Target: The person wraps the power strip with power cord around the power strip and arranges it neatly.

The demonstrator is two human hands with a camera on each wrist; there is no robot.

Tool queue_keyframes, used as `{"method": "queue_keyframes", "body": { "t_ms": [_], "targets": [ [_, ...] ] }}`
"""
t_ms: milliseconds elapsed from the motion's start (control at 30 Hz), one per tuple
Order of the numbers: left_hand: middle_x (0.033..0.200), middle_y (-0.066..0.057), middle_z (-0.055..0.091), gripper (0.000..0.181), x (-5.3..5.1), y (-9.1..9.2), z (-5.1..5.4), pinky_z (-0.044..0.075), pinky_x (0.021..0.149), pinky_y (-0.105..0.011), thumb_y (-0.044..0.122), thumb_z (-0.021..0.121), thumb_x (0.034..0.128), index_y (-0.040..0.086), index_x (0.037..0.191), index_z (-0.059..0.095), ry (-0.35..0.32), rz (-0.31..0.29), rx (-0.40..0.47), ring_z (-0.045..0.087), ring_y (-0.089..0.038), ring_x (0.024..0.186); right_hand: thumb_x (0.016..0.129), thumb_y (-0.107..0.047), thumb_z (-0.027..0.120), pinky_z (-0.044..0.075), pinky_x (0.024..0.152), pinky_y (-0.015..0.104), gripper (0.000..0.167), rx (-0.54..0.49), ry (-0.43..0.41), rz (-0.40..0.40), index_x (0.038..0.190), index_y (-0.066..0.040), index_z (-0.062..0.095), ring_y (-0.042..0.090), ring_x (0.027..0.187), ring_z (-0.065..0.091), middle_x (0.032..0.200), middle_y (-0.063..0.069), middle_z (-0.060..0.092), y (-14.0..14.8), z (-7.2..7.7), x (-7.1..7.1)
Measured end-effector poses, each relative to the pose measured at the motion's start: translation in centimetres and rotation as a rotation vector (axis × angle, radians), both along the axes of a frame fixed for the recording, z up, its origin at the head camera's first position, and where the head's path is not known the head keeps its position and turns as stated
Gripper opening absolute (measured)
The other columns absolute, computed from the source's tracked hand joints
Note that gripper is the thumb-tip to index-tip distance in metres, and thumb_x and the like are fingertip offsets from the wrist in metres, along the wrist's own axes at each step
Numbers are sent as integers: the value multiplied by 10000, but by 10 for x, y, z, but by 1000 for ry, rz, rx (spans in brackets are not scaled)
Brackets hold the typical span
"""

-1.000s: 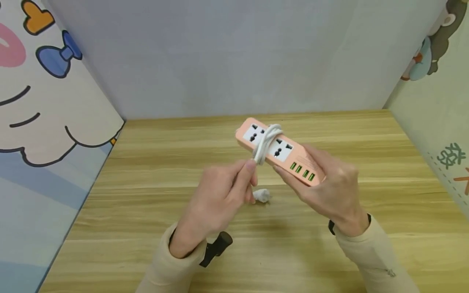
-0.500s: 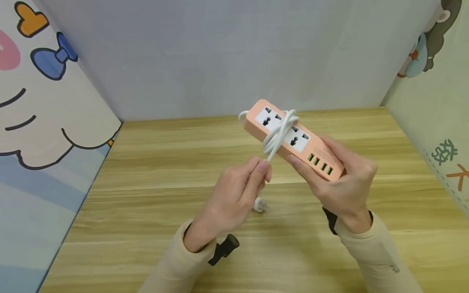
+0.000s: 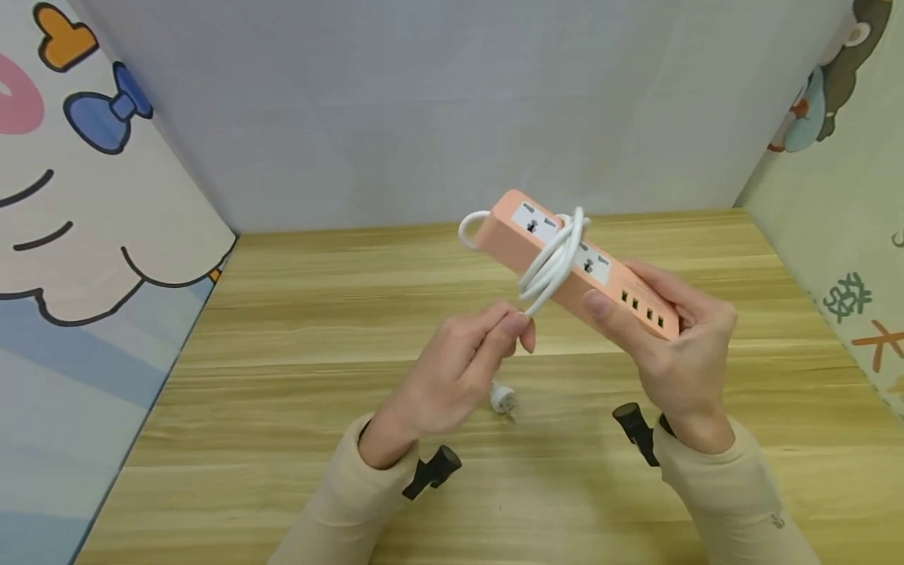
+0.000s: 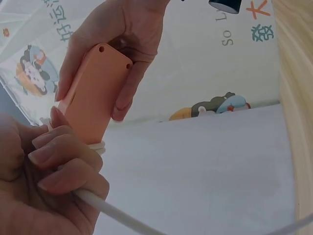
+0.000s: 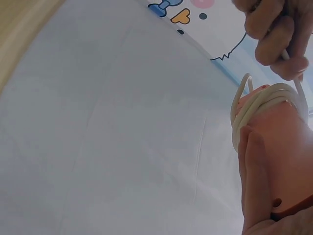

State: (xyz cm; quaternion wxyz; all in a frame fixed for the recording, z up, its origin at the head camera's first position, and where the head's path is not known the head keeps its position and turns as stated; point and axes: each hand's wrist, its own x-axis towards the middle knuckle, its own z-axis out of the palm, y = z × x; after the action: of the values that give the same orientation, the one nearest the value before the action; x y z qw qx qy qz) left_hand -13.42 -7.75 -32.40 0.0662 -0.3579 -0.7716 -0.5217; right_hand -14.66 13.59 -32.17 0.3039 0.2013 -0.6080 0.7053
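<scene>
My right hand (image 3: 688,353) grips the lower right end of a peach power strip (image 3: 504,239), thumb along its near side. The strip is raised and tilted, with white sockets and several USB ports showing. A white cord (image 3: 554,263) is wound round its middle in several turns and loops out at the far end. Just below the windings, my left hand (image 3: 459,365) pinches the cord between thumb and fingers. In the left wrist view the cord (image 4: 120,215) runs on out of those curled fingers. The white plug (image 3: 503,399) shows beneath the left hand.
A wooden table (image 3: 297,314) lies under both hands. A pale wall (image 3: 452,110) stands behind it, with cartoon-printed panels (image 3: 106,235) at the sides. Black camera mounts (image 3: 434,469) stick out at both wrists.
Both hands and the power strip have moved up and to the right. The strip has turned so more of its near side shows. The cord's loop at the far end has come into view.
</scene>
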Motion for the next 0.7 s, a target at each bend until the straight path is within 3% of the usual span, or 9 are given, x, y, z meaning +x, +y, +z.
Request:
{"method": "queue_keyframes", "body": {
  "t_ms": [233,333,533,700],
  "targets": [
    [641,1,341,312,-11,-3,-2,308,538,-233,77,338,1106,-25,997,613,-126,-189,47,311,-97,550,762,85,743,567,600,193,238,-99,-55,51,987,159,724,136,649,711,830,130,771,5,5,2],
    [627,10,328,316,-15,-6,-4,289,519,-235,81,330,1106,-36,996,602,-188,-233,53,295,-105,537,776,102,725,583,615,218,238,-126,-57,98,999,184,708,166,670,725,846,165,768,5,6,2],
    [637,13,335,294,-23,-13,-7,280,528,-237,78,374,1093,-19,929,597,-202,-228,53,293,-108,550,800,166,645,607,633,275,234,-204,-76,238,1026,213,683,234,697,744,888,227,756,8,8,3],
    [653,9,344,285,-28,-18,-10,288,555,-243,86,428,1085,19,845,567,-171,-193,72,305,-115,567,792,181,638,600,616,261,239,-196,-78,257,1024,214,683,213,691,736,888,222,758,11,7,3]
  ]
}}
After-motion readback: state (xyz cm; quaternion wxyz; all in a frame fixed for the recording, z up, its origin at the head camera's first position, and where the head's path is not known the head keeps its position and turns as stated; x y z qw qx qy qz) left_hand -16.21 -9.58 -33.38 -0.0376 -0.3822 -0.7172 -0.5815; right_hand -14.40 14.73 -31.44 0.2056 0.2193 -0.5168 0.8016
